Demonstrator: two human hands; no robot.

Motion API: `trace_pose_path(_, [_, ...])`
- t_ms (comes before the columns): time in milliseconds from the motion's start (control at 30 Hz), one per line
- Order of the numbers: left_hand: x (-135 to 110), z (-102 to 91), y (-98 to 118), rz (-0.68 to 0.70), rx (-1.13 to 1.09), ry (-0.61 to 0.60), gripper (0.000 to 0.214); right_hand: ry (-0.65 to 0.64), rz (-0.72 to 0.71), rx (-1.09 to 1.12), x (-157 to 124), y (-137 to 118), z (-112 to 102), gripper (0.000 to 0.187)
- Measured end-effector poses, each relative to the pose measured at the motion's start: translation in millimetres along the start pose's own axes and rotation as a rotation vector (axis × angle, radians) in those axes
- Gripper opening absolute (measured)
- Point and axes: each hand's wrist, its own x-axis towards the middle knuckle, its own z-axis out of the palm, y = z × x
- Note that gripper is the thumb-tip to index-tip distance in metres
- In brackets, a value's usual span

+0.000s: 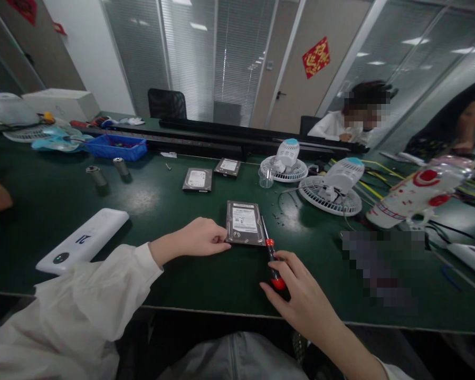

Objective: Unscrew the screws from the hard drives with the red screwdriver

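Note:
A hard drive (243, 219) with a white label lies flat on the green table in front of me. My left hand (200, 237) is at its near left corner, fingers curled and thumb and fingertips against the edge. Along the drive's right side lies a screwdriver (275, 266) with a red and black handle, its shaft pointing away from me. Over that handle is my right hand (293, 285), its fingertips at the grip and the thumb spread apart to the left. Small screws (277, 216) are scattered to the right of the drive.
Two more hard drives, one nearer (197, 180) and one farther (228, 167), lie behind. White fans (330, 192), a clear cup (266, 178) and a bottle (419, 190) stand right. Leftward are a power bank (85, 237), metal cylinders (121, 167) and a blue tray (116, 153). Another person (336, 126) sits opposite.

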Motion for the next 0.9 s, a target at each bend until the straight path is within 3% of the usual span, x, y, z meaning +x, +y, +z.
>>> trace_pose_path(133, [0.3,-1.1,1.2,-0.017,-0.023,-0.025,0.028,0.007,-0.015,-0.091,15.7,-0.5,-17.7,0.020])
trace_pose_path(233, [0.5,-2.2,1.6,-0.016,-0.049,-0.036,0.023,-0.016,-0.060,0.061,46.8,0.4,-30.5,0.015])
trace_pose_path(333, [0.6,-3.4,0.7,-0.020,-0.040,-0.043,0.022,-0.213,-0.104,0.222,88.7,-0.1,-31.0,0.011])
trace_pose_path(500, [1.1,-4.0,-2.1,-0.040,0.005,-0.037,0.028,-0.565,-0.139,0.278,141.7,-3.4,-8.0,0.013])
trace_pose_path(600, [1.2,-2.5,-4.2,-0.030,0.039,-0.022,0.028,-0.642,-0.151,0.303,152.1,-5.8,2.4,0.005])
trace_pose_path(900, [-0.3,-1.6,-4.7,-0.015,0.055,-0.014,0.027,-0.607,-0.177,0.290,152.4,-7.4,14.7,0.008])
